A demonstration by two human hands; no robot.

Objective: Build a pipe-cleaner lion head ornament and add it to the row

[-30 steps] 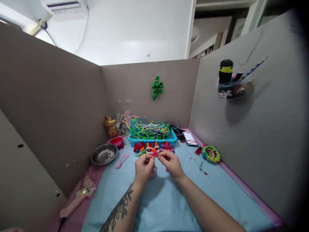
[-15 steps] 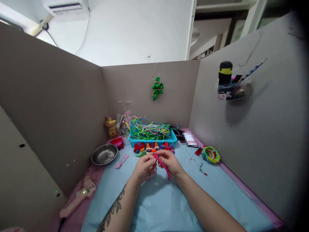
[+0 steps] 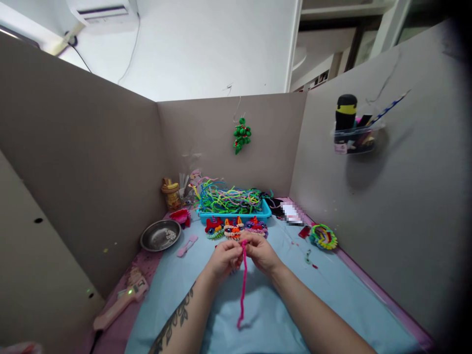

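- Both hands are together mid-counter point(image 3: 324, 300): left hand point(image 3: 225, 256) and right hand point(image 3: 262, 253) are pinched closed at the top end of a fuzzy pink strand point(image 3: 243, 287), fingertips almost touching.
- The strand's top sits right between them. Its long axis runs from the fingertips back toward the wearer, nearly straight. Right hand looks a hair nearer to me, but it's super close. Can't tell if the loose end touches the blue cloth point(image 3: 295, 319).
- Blue tray point(image 3: 265, 216), beyond the hands: heaped with tangled fuzzy stems point(image 3: 230, 200), mostly green, blue, yellow and purple. Three colorful figures point(image 3: 233, 228) sit in front of it.
- Metal bowl point(image 3: 151, 241), off to the left: small white bits point(image 3: 170, 237), too tiny to ID.
- Clear tub point(image 3: 359, 132), up on the right partition: black bottle point(image 3: 345, 118), blue-patterned stick point(image 3: 389, 108), other odds and ends.
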